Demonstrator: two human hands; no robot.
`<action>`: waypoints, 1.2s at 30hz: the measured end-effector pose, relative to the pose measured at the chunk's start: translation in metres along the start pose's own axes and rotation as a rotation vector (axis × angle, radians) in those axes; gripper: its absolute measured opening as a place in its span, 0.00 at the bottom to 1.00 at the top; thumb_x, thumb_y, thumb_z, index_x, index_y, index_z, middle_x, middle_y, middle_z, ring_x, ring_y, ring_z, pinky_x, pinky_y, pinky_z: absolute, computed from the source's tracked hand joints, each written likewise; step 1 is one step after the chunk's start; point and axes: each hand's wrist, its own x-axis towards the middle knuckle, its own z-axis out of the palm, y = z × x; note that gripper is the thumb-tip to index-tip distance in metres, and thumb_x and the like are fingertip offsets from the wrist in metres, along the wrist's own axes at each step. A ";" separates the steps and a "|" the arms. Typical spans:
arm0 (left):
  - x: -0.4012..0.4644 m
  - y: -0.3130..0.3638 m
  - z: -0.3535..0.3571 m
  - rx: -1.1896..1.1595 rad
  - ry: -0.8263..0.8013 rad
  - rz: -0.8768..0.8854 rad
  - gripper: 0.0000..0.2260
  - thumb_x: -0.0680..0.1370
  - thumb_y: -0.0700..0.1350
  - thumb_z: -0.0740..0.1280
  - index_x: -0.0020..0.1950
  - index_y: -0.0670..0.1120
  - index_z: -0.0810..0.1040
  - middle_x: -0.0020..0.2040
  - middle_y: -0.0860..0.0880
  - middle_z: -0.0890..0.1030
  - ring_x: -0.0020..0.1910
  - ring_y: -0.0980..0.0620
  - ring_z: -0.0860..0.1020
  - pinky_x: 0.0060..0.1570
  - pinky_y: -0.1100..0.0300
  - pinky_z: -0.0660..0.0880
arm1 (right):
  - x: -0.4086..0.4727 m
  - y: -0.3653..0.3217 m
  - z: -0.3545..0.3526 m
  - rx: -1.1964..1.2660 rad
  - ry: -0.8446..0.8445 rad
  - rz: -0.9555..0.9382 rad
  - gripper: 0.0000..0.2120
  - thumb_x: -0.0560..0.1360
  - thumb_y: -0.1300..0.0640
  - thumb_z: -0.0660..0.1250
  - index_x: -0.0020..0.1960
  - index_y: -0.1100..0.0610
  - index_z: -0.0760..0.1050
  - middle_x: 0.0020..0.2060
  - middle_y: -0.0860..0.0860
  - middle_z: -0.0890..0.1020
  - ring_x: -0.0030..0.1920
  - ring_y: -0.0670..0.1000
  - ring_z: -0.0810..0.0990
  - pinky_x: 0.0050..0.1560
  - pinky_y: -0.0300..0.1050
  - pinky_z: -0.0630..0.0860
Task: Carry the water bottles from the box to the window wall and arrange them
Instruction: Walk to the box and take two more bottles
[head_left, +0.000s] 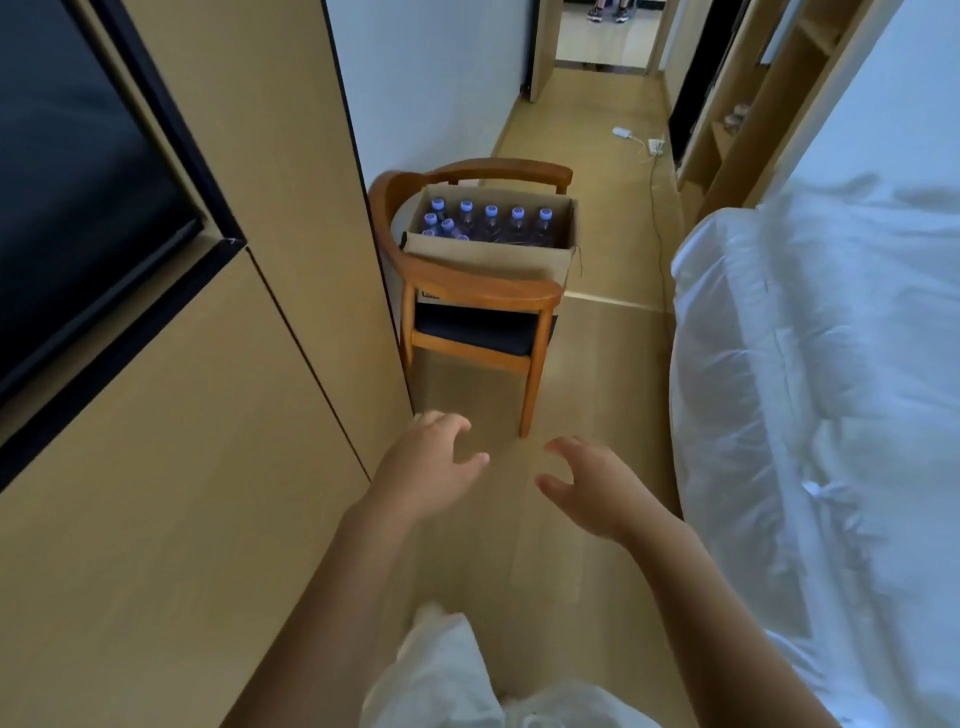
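Both arms reach forward over the wooden floor (597, 364); the left hand (431, 457) and right hand (592, 488) hang loosely curled, holding nothing. Further off, capped water bottles (491, 223) stand upright in an open cardboard box (488, 257) on a wooden chair (483, 296) beside the wall.

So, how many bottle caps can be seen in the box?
9 caps in the cardboard box on the chair: five along the far row, four clustered at its left end. More may be hidden.
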 end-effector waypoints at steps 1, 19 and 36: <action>0.017 -0.001 -0.001 -0.006 0.006 0.001 0.21 0.77 0.55 0.64 0.68 0.49 0.69 0.68 0.52 0.68 0.60 0.54 0.72 0.51 0.62 0.67 | 0.016 0.002 -0.005 0.000 -0.001 0.001 0.26 0.76 0.46 0.62 0.71 0.52 0.63 0.67 0.50 0.72 0.65 0.50 0.71 0.62 0.45 0.71; 0.361 -0.019 -0.083 0.002 -0.018 0.026 0.21 0.77 0.54 0.64 0.68 0.48 0.70 0.65 0.51 0.71 0.61 0.52 0.72 0.59 0.55 0.71 | 0.344 -0.017 -0.117 0.227 0.066 -0.018 0.14 0.76 0.49 0.63 0.60 0.49 0.73 0.54 0.46 0.78 0.47 0.42 0.73 0.41 0.31 0.67; 0.546 -0.020 -0.060 -0.132 0.087 -0.344 0.16 0.77 0.53 0.66 0.63 0.49 0.74 0.59 0.51 0.75 0.58 0.51 0.74 0.54 0.59 0.71 | 0.635 0.010 -0.135 0.397 -0.175 -0.144 0.13 0.75 0.49 0.66 0.58 0.51 0.73 0.51 0.44 0.76 0.51 0.43 0.73 0.48 0.33 0.65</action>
